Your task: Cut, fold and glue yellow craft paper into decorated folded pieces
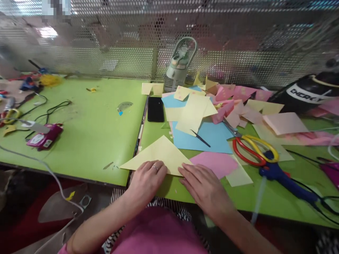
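A pale yellow sheet of paper (162,154), folded into a wide triangle, lies at the front edge of the green table with its point away from me. My left hand (148,178), with a ring on one finger, is closed over the middle of the folded edge, its fingers bent and pressed together; the fingertips are partly hidden. Flat on the right part of the same edge rests my right hand (205,185), fingers stretched out. Just past it lies a pink sheet of paper (214,164).
Behind the triangle are a black phone (155,109), tweezers (200,138), a blue sheet (212,143) and a bottle (176,72). To the right lie red-and-yellow scissors (254,150) and a blue glue gun (286,183). A magenta device (45,137) with cables stands left. A seam (139,137) divides the tables.
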The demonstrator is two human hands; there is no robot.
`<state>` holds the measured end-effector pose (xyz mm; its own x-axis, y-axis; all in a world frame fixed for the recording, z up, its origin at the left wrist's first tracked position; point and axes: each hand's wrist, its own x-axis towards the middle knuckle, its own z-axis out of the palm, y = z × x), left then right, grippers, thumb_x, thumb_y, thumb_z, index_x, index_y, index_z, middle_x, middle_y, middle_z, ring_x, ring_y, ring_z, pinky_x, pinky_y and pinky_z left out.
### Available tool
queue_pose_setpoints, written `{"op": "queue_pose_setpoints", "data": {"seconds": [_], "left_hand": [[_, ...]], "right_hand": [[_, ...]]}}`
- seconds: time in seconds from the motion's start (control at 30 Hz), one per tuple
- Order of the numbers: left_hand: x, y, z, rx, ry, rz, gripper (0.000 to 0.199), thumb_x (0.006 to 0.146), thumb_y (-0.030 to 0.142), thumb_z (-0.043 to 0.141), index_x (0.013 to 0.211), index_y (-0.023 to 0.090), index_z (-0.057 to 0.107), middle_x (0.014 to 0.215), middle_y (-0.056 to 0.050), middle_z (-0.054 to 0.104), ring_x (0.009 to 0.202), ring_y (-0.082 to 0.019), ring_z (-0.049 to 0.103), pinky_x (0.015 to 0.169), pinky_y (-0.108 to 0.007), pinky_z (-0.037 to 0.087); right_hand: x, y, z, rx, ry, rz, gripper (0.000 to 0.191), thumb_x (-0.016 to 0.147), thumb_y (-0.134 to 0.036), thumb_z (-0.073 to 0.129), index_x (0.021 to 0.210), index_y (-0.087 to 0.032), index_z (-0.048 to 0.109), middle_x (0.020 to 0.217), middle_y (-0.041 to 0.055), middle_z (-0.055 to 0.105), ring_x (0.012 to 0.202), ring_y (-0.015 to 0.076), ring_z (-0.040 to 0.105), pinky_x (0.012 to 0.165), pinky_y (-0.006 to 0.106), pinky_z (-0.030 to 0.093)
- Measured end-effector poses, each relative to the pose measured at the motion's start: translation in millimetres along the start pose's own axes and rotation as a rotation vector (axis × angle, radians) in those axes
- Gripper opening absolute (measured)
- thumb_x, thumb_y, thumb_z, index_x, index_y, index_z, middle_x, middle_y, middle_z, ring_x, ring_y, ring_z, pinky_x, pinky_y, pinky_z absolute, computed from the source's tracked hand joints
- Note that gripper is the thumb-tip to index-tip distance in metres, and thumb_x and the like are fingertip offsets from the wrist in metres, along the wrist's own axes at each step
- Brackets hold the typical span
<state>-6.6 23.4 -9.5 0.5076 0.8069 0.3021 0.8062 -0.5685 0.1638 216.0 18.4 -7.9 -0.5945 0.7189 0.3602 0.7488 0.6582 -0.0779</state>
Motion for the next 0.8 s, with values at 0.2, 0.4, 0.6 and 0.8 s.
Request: {"op": "queue_pose_setpoints", "data": {"seconds": [0.2, 0.4, 0.6, 0.8], "left_hand": [[-11.9, -6.7, 1.7, -0.071, 0.079, 0.003, 0.02, 0.096, 0.01, 0.048, 0.105, 0.02, 0.063, 0.11, -0.006, 0.073, 0.098, -0.019, 0.07, 0.084, -0.031, 0.058], [-12.9, -10.4, 4.4, -0.007, 0.209, -0.113, 0.016, 0.1, 0.019, 0.048, 0.103, 0.021, 0.064, 0.103, -0.004, 0.076, 0.089, -0.02, 0.072, 0.078, -0.032, 0.056], [-6.9, -10.6, 4.6, -0.004, 0.231, -0.116, 0.016, 0.101, 0.022, 0.047, 0.1, 0.021, 0.063, 0.099, -0.002, 0.076, 0.087, -0.019, 0.072, 0.077, -0.032, 0.054], [-11.3, -10.5, 7.8, -0.042, 0.171, -0.005, 0.018, 0.101, 0.017, 0.047, 0.109, 0.019, 0.063, 0.109, -0.004, 0.074, 0.098, -0.02, 0.069, 0.089, -0.034, 0.052]], "right_hand": [[-22.9, -9.2, -0.9, -0.109, 0.097, 0.157, 0.059, 0.095, -0.032, 0.056, 0.149, -0.018, 0.038, 0.128, 0.0153, 0.067, 0.117, 0.029, 0.063, 0.101, 0.047, 0.047], [-46.9, -4.1, -10.5, -0.269, 0.039, 0.267, 0.058, 0.098, -0.04, 0.047, 0.147, -0.012, 0.037, 0.125, 0.02, 0.068, 0.112, 0.0324, 0.066, 0.104, 0.054, 0.039], [-45.6, 9.4, -4.7, -0.299, -0.015, 0.365, 0.05, 0.098, -0.043, 0.043, 0.137, -0.012, 0.048, 0.125, 0.0223, 0.067, 0.116, 0.0341, 0.064, 0.107, 0.056, 0.036], [-38.8, 24.6, 0.5, -0.346, 0.045, 0.387, 0.044, 0.099, -0.033, 0.046, 0.136, -0.009, 0.05, 0.125, 0.0224, 0.068, 0.118, 0.0331, 0.063, 0.111, 0.057, 0.034]]}}
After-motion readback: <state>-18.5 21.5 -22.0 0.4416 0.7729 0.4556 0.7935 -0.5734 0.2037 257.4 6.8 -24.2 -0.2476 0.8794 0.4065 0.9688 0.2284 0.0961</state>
